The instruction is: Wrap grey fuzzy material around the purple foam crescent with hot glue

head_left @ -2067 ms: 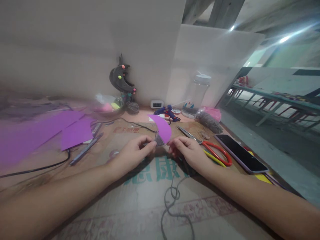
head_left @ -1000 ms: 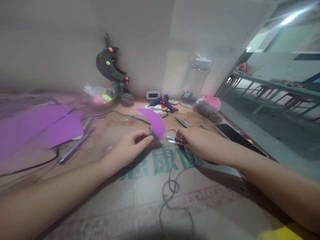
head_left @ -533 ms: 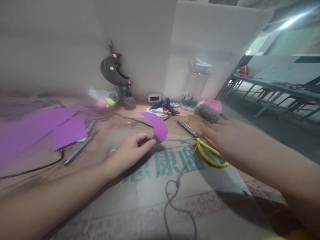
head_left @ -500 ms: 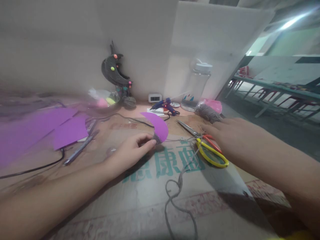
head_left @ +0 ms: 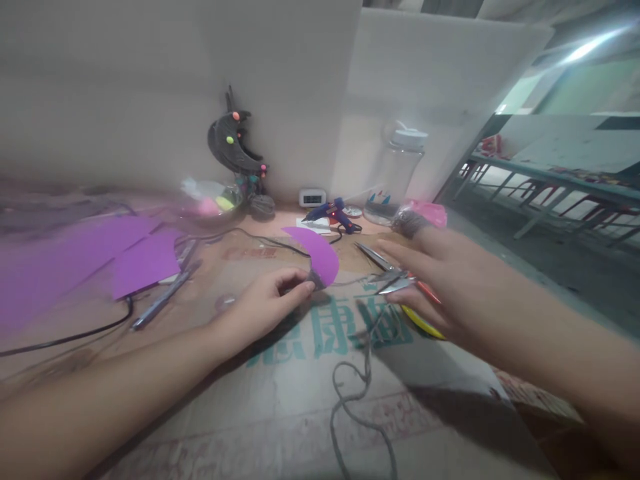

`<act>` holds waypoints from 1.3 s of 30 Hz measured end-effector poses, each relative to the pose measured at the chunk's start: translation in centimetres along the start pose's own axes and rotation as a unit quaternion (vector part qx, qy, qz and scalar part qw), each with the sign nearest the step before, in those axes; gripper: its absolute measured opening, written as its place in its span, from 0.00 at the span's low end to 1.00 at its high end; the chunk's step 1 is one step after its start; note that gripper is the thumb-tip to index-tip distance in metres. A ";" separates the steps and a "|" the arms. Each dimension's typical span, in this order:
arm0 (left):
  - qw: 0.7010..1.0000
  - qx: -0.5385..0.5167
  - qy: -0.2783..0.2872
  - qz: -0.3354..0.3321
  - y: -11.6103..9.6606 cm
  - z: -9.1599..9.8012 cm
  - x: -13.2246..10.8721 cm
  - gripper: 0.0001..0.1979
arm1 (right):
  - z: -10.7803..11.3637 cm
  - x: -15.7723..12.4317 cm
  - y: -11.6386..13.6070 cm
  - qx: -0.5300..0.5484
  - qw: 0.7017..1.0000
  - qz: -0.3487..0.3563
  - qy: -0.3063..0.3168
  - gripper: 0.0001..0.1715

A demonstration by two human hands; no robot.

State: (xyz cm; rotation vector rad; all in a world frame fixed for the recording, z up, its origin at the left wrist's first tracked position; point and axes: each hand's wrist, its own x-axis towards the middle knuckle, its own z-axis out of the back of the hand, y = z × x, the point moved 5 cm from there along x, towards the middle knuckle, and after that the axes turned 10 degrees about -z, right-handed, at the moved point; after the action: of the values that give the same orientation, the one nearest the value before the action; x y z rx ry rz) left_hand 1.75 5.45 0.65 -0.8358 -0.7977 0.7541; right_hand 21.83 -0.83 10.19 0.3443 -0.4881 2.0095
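Between thumb and fingers, my left hand [head_left: 280,297] pinches the lower end of a purple paper crescent [head_left: 323,257], where grey yarn is wrapped round it. My right hand [head_left: 425,280] is over the scissors [head_left: 423,323] with red and yellow handles, its fingers apart and somewhat blurred; whether it touches them is unclear. The scissor blades are spread, pointing away to the left. Loose grey yarn [head_left: 357,400] curls across the cardboard [head_left: 280,407]. Behind the right hand, a grey yarn ball [head_left: 407,220] is partly hidden.
Purple paper sheets [head_left: 145,257] and a pen [head_left: 165,297] lie at left. At the back are a blue glue gun [head_left: 333,212], a small clock [head_left: 313,197], a clear bottle [head_left: 397,170] and a grey crescent ornament [head_left: 233,143] against the wall.
My right hand has moved left and nearer from the grey yarn ball to over the scissors. The scissor blades now stand wider apart. My left hand keeps its pinch on the crescent.
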 end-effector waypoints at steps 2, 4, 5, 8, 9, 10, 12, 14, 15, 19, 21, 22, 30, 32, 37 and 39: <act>1.000 -0.004 -0.004 0.001 0.0 0.0 0.0 0.13 | -1.7 0.2 1.5 0.036 0.999 0.009 0.018 0.26; 1.000 0.000 -0.010 0.009 0.1 0.0 0.0 0.12 | -3.9 0.1 2.7 0.100 0.994 0.005 0.038 0.22; 1.000 0.002 -0.011 0.013 0.2 0.0 0.0 0.11 | -4.9 0.0 3.1 0.132 0.991 0.011 0.038 0.22; 1.000 -0.007 -0.008 0.020 0.1 -0.1 0.0 0.10 | -7.0 -0.4 3.3 0.206 0.978 0.011 0.041 0.23; 1.000 -0.013 -0.007 0.022 0.1 -0.1 0.0 0.10 | -7.3 -0.4 3.1 0.224 0.974 0.004 0.038 0.23; 1.000 -0.017 -0.007 0.024 0.0 -0.1 0.0 0.10 | -7.5 -0.4 2.7 0.238 0.971 -0.004 0.034 0.22; 0.999 -0.020 -0.009 0.027 -0.1 -0.2 -0.1 0.10 | -7.7 -0.3 2.1 0.240 0.970 -0.015 0.023 0.22; 0.999 -0.016 -0.009 0.027 -0.3 -0.2 -0.2 0.10 | -7.7 -0.1 1.8 0.222 0.975 -0.016 0.020 0.22; 1.000 -0.013 -0.008 0.025 -0.4 -0.3 -0.3 0.09 | -7.8 0.0 1.7 0.213 0.977 -0.018 0.020 0.21; 1.000 -0.004 0.006 0.014 -0.8 -0.6 -0.6 0.09 | -7.8 0.2 1.6 0.200 0.979 -0.023 0.007 0.22; 1.000 -0.005 0.013 0.013 -0.9 -0.8 -0.7 0.10 | -7.8 0.3 1.6 0.203 0.979 -0.030 0.003 0.21; 1.000 -0.005 0.014 0.012 -1.0 -0.8 -0.8 0.10 | -7.8 0.3 1.5 0.204 0.978 -0.035 0.005 0.21; 1.000 -0.007 0.013 -0.013 -1.2 -0.7 -0.9 0.10 | -8.1 0.4 1.5 0.224 0.972 -0.055 0.043 0.19; 1.000 -0.014 0.013 -0.017 -1.3 -0.8 -0.8 0.10 | -8.1 0.4 1.5 0.236 0.968 -0.061 0.056 0.19; 0.999 -0.030 0.015 -0.020 -1.4 -0.8 -0.8 0.08 | -8.3 0.5 1.5 0.265 0.958 -0.072 0.079 0.20; 0.999 -0.031 0.016 -0.018 -1.4 -0.8 -0.8 0.08 | -8.4 0.6 1.5 0.277 0.955 -0.070 0.081 0.21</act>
State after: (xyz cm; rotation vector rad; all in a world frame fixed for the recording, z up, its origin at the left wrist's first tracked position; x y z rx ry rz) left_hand 2.34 3.89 1.25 -0.8843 -0.8100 0.6852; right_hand 19.94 2.97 2.78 0.5320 0.2104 1.9862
